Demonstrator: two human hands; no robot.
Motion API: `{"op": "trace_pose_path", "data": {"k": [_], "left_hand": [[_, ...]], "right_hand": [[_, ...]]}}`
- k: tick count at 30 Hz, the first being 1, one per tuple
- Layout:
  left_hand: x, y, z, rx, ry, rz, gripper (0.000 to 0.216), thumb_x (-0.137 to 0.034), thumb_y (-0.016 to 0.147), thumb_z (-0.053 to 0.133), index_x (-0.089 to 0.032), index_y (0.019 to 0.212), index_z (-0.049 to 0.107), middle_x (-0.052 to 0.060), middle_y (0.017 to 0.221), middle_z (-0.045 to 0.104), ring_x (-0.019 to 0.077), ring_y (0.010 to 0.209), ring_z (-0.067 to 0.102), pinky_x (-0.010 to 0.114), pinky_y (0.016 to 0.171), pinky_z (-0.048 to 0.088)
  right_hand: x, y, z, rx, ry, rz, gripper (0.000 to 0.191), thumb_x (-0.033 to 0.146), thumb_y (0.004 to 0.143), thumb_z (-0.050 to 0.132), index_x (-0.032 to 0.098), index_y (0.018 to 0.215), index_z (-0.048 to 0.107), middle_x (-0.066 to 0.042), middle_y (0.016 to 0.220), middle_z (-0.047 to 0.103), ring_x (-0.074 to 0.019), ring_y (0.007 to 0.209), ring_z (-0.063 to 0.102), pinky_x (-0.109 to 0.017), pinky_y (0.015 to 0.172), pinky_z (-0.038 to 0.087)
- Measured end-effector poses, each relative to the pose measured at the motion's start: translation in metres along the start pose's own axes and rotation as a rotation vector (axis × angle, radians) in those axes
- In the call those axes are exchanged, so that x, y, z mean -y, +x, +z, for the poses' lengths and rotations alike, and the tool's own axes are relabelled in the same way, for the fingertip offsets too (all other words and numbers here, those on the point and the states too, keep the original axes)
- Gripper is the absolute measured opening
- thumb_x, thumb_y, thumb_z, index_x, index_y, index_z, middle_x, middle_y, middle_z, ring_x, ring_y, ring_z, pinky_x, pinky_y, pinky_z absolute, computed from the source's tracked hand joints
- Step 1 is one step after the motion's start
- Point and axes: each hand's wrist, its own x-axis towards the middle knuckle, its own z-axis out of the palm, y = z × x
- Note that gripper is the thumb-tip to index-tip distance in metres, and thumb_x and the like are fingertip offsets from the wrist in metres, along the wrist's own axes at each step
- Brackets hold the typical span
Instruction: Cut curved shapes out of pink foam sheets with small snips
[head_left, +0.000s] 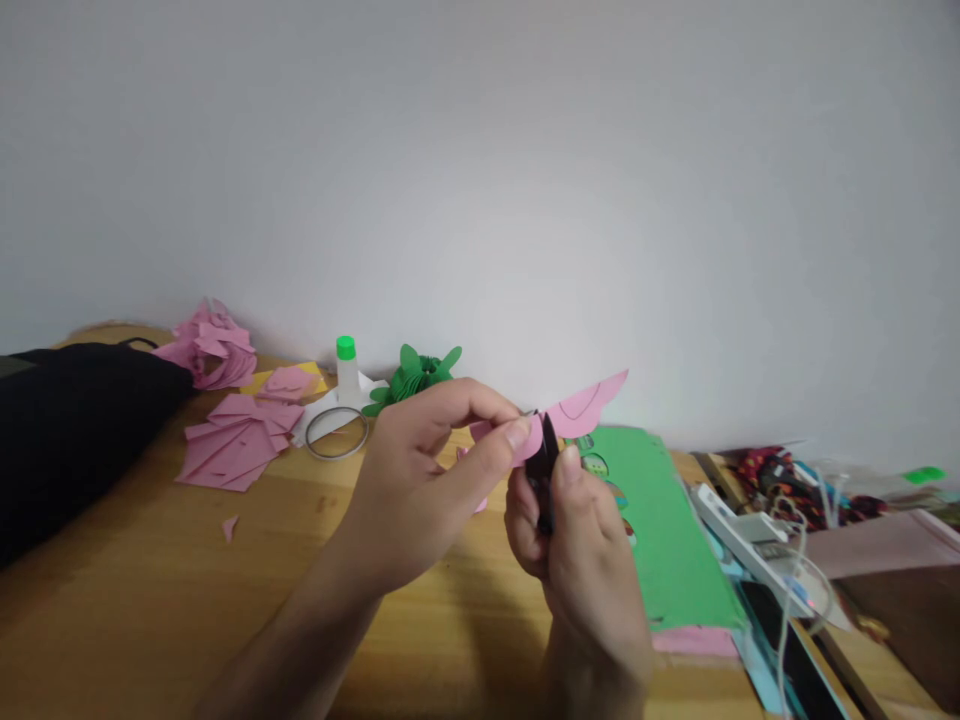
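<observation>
My left hand point(420, 470) pinches a piece of pink paper point(581, 405) between thumb and fingers, holding it up over the wooden table point(150, 590). The paper has a curved pencil line drawn on it. My right hand point(577, 540) is closed around black scissors point(546, 460), whose blades meet the paper near my left fingertips. Both hands are close together, just left of a green paper sheet point(667, 540).
Pink paper scraps point(236, 440) and a pink paper flower point(210, 345) lie at the back left beside a black bag point(67, 420). A glue bottle with green cap point(346, 370), a tape ring point(336, 432) and a green paper flower point(416, 372) stand near the wall. Cables and clutter point(780, 540) fill the right.
</observation>
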Motion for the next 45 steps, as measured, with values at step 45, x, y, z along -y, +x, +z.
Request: {"op": "trace_pose_path", "data": {"k": [45], "left_hand": [[-0.001, 0.001, -0.012, 0.121, 0.008, -0.007, 0.017, -0.024, 0.089, 0.063, -0.020, 0.073, 0.065, -0.001, 0.068, 0.063, 0.0106, 0.062, 0.057, 0.021, 0.055, 0.045]], "right_hand": [[0.009, -0.004, -0.009, 0.050, -0.245, -0.049, 0.050, 0.051, 0.100, 0.043, 0.022, 0.060, 0.043, 0.007, 0.049, 0.031, -0.0092, 0.043, 0.020, -0.025, 0.041, 0.022]]}}
